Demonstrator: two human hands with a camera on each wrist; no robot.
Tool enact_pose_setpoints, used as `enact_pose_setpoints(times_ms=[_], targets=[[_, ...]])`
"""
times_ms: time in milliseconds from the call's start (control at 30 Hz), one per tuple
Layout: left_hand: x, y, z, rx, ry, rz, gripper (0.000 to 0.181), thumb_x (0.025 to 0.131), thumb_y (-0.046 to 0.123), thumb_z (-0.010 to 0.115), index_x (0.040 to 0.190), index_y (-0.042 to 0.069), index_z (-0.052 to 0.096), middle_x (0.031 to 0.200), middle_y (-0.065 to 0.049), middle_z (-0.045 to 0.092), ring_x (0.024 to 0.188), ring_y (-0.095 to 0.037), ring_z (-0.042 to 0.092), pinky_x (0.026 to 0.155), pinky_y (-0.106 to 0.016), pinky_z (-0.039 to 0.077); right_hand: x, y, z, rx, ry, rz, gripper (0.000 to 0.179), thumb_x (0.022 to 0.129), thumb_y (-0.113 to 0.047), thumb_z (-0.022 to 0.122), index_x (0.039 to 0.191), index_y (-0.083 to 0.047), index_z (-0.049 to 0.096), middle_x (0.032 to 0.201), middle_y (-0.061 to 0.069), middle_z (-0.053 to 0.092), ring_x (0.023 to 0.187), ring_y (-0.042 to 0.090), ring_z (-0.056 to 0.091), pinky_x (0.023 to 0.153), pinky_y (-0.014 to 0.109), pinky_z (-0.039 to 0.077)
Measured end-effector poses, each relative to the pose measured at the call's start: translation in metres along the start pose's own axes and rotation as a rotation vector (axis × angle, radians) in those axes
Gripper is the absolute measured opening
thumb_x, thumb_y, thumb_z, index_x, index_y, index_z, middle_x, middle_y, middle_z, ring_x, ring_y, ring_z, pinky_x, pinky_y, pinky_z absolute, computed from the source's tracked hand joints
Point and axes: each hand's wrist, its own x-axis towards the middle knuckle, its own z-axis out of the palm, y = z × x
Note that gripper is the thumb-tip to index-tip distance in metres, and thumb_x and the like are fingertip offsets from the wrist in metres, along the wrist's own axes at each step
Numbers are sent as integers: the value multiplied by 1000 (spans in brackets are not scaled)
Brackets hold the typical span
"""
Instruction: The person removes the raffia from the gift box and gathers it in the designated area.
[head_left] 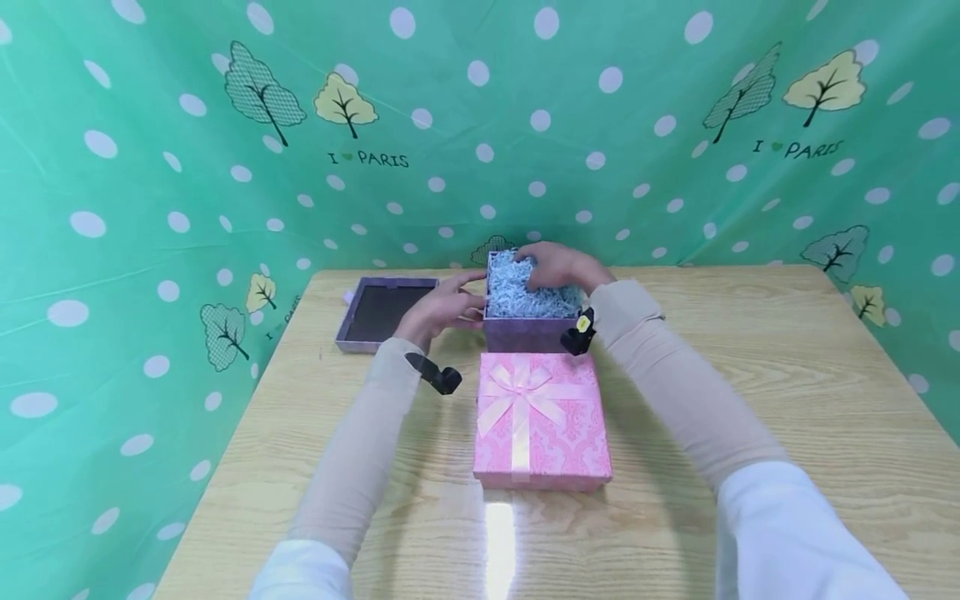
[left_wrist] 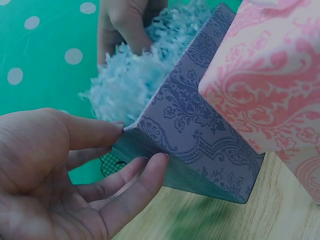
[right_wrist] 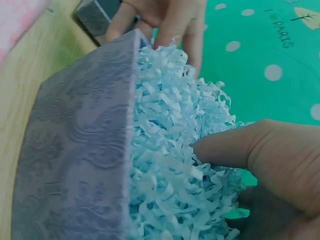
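Observation:
A purple damask-patterned box stands near the far edge of the table, heaped with light blue shredded paper. The left hand is at the box's left side, its thumb by the rim corner and its fairly straight fingers against the outer wall in the left wrist view. From above, the right hand grips into the shredded paper. In the right wrist view its thumb presses into the paper while the other fingers are partly hidden behind the heap.
Directly in front of the purple box sits a pink patterned gift box with a ribbon bow. To the left lies a purple lid, its dark inside facing up. A green dotted curtain hangs behind the wooden table.

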Motion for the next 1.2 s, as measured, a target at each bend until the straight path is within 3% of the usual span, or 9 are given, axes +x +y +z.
enact_pose_setpoints(times_ms=[33, 133, 167, 300, 367, 533, 767, 967, 1200], targets=[[0, 0, 0, 0, -2, 1, 61, 96, 8, 55, 150, 23, 30, 118, -18, 51, 97, -28, 61, 98, -46, 50, -2, 0, -2, 17, 3, 0, 69, 82, -6, 64, 145, -17, 39, 157, 14, 21, 112, 30, 51, 91, 42, 48], [0, 0, 0, -4, -6, 2, 62, 96, 7, 55, 150, 23, 30, 117, -18, 52, 93, -26, 61, 98, -46, 50, -5, 0, -7, 49, 20, -17, 67, 83, -5, 64, 144, -17, 40, 160, 13, 12, 140, 33, 28, 107, 47, 39], [0, -1, 0, -6, -9, 3, 63, 95, 6, 55, 150, 23, 29, 117, -18, 52, 92, -25, 61, 98, -46, 50, -6, 0, -9, 57, 21, -22, 66, 83, -5, 63, 144, -16, 40, 160, 12, 15, 144, 32, 21, 109, 47, 36], [0, -1, 0, -27, -15, 0, 63, 95, 5, 54, 150, 23, 29, 119, -19, 52, 90, -24, 61, 101, -49, 47, -11, -2, -14, 101, 30, -24, 66, 84, -4, 62, 145, -17, 40, 155, 10, 29, 124, 29, 41, 99, 42, 43], [0, -1, 0, -38, -19, -2, 64, 96, 4, 53, 151, 23, 27, 121, -21, 51, 90, -25, 61, 103, -51, 45, -14, -3, -18, 122, 33, -21, 66, 85, -3, 62, 145, -18, 39, 154, 9, 30, 116, 27, 43, 93, 39, 44], [1, -2, 0, -50, -18, -5, 66, 96, 1, 50, 153, 22, 22, 121, -21, 50, 87, -24, 60, 105, -54, 42, -18, -6, -28, 161, 35, -10, 67, 87, -4, 62, 147, -21, 36, 157, 7, 24, 125, 27, 39, 101, 42, 42], [3, -2, -1, -65, -23, -3, 66, 97, 1, 48, 153, 22, 20, 131, -27, 46, 83, -22, 60, 104, -54, 43, -26, -8, -40, 194, 44, 3, 70, 88, -7, 61, 148, -26, 33, 160, 4, 18, 142, 28, 23, 111, 49, 34], [2, -1, -1, -42, -23, -11, 64, 97, 8, 53, 152, 21, 22, 141, -26, 40, 101, -30, 59, 104, -52, 43, -36, -4, -52, 216, 64, -6, 70, 88, -8, 62, 149, -27, 31, 160, 1, 18, 137, 26, 30, 107, 47, 39], [1, -2, -1, -8, -15, -4, 62, 97, 12, 54, 152, 23, 26, 138, -22, 41, 97, -27, 58, 101, -47, 48, -54, 5, -74, 232, 66, 3, 72, 91, -12, 60, 151, -28, 25, 161, -2, 9, 147, 26, 12, 114, 50, 29]])
